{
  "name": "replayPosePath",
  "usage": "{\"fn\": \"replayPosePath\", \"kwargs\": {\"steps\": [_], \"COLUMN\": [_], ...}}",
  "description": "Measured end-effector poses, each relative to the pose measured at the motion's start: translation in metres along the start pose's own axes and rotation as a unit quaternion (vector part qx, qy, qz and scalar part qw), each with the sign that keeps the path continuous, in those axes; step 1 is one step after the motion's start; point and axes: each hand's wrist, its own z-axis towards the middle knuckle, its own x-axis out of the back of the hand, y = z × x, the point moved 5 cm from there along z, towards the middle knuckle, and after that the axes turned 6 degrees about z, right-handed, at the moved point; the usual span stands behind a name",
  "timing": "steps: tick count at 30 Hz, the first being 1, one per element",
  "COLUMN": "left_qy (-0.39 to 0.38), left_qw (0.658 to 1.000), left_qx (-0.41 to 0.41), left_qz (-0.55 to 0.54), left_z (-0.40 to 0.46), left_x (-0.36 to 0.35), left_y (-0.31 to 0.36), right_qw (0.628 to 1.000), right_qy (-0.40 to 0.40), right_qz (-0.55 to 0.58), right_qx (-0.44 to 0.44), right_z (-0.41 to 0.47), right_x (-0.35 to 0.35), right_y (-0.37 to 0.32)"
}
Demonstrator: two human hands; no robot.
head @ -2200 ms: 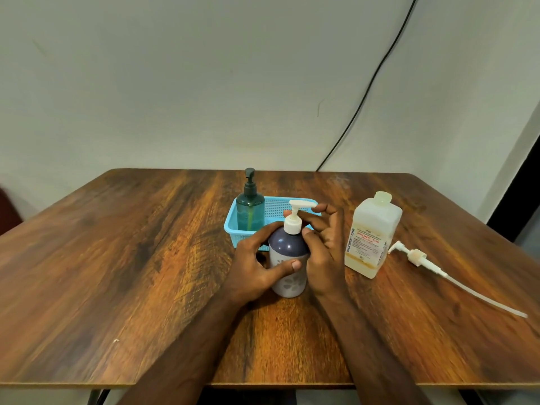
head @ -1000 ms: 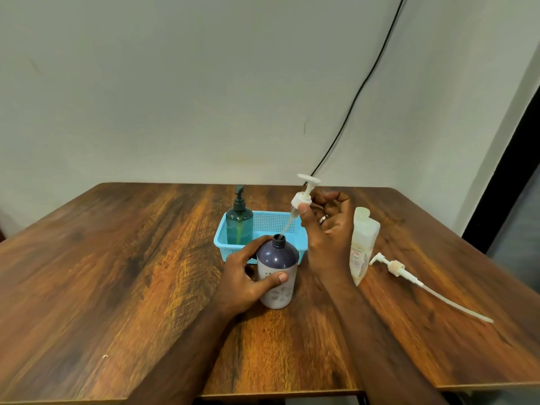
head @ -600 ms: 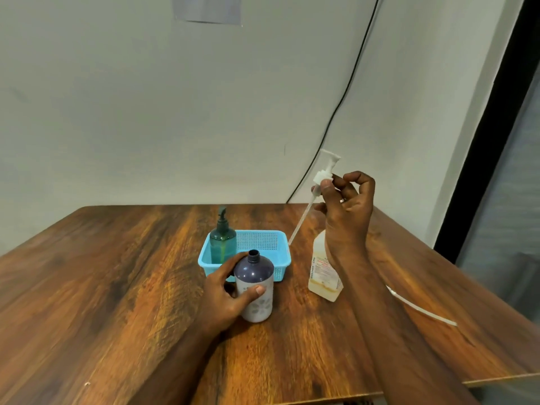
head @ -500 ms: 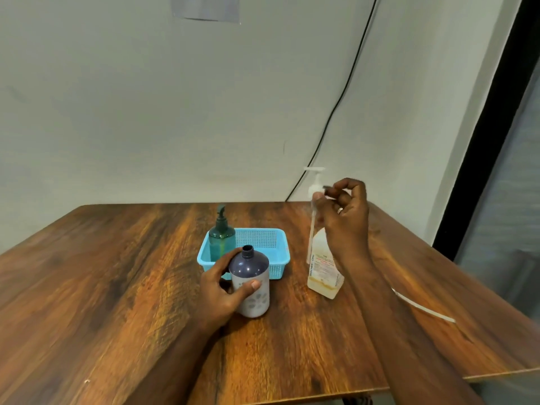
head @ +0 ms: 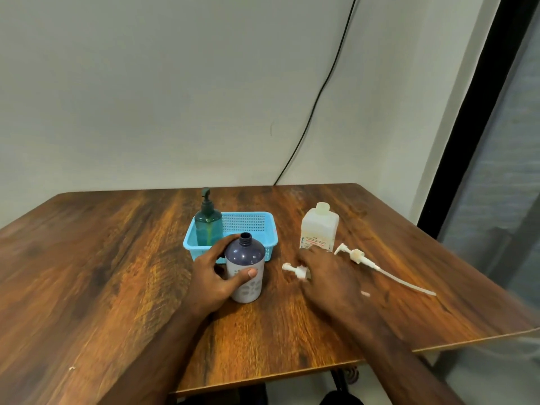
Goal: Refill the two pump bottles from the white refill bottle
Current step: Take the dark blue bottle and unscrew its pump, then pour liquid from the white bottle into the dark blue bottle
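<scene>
The purple pump bottle stands upright with its neck uncovered, and my left hand grips it from the left side. Its white pump lies on the table just to the right. My right hand is low over the pump and holds it. The pump's head sticks out to the left of the hand and its tube tip to the right. The white refill bottle stands uncapped just beyond my right fingers. The green pump bottle stands in the blue basket with its pump on.
A second white pump with a long tube lies on the wooden table right of the refill bottle. The table's right edge is close to it. A black cable runs down the wall behind.
My right hand lifted the pump out of the purple bottle, carried it right and brought it down to the table. The left hand stayed on the bottle. My view swung down.
</scene>
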Motion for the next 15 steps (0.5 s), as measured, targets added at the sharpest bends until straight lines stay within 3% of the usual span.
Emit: {"fn": "replayPosePath", "kwargs": {"steps": [9,15], "left_qy": [-0.006,-0.008], "left_qw": [1.000,1.000], "left_qx": [0.005,0.003], "left_qz": [0.008,0.006], "left_z": [0.000,0.001], "left_x": [-0.002,-0.002], "left_y": [0.001,0.003], "right_qw": [0.999,0.999], "right_qy": [-0.047,-0.022], "right_qz": [0.013,0.026], "right_qx": [0.017,0.024], "right_z": [0.004,0.007], "right_x": [-0.025,-0.029], "right_y": [0.007,0.007]}}
